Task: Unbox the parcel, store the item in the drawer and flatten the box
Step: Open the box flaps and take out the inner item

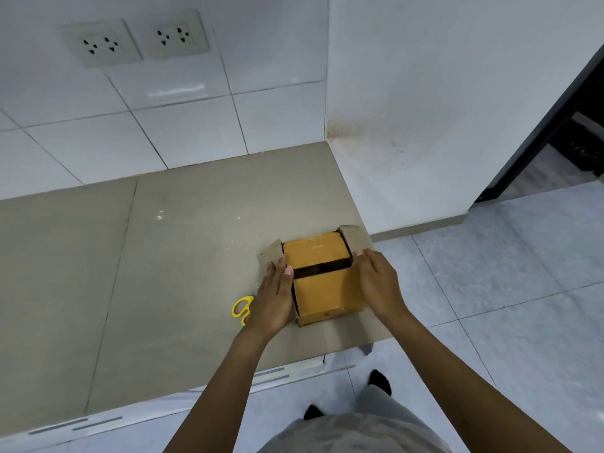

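Cardboard box (pixel 322 281) sits near the right edge of a grey countertop (pixel 163 273), between two flat, open hands. Left hand (pixel 273 297) presses its left side flap; right hand (pixel 379 284) presses the right. Yellow scissors (pixel 242 309) lie beside the left hand. White tiled wall (pixel 163 125) behind.

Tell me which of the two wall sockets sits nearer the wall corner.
The right-hand grey wall socket. It sits closer to the wall corner above the grey countertop; the left-hand grey wall socket lies farther away.
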